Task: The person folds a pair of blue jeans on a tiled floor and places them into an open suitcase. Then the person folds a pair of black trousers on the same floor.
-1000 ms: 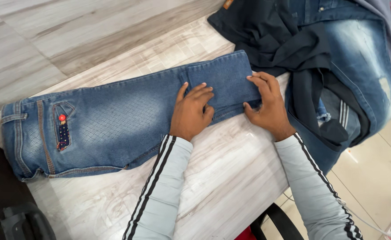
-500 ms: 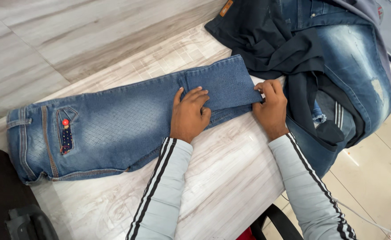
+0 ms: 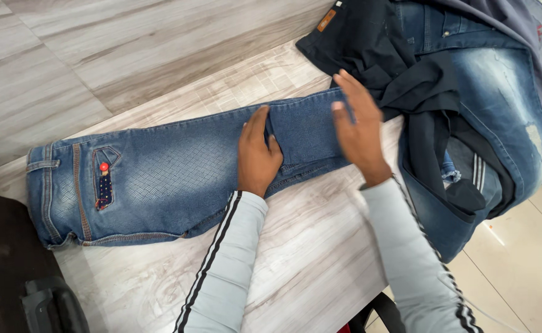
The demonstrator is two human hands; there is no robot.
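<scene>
Small blue jeans point(image 3: 178, 176) lay flat across the pale wood-grain table point(image 3: 308, 246), waistband toward 9 o'clock. The left hand point(image 3: 257, 154), fingers extended, pressed the folded leg end. The right hand point(image 3: 357, 132) was open, raised at that end's 3 o'clock edge. A heap of dark clothes point(image 3: 443, 92) lay toward 2 o'clock.

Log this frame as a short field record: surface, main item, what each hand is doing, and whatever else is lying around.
surface: pale wood-grain table
main item: small blue jeans, flat, waistband to the left, leg end folded back
left hand: pressed flat on the jeans at the fold
right hand: open, edge-on over the folded leg end; contact unclear
pocket detail: red button on the back pocket
nearby: heap of dark garment and faded jeans at the right
sleeves: light grey with dark stripes
</scene>
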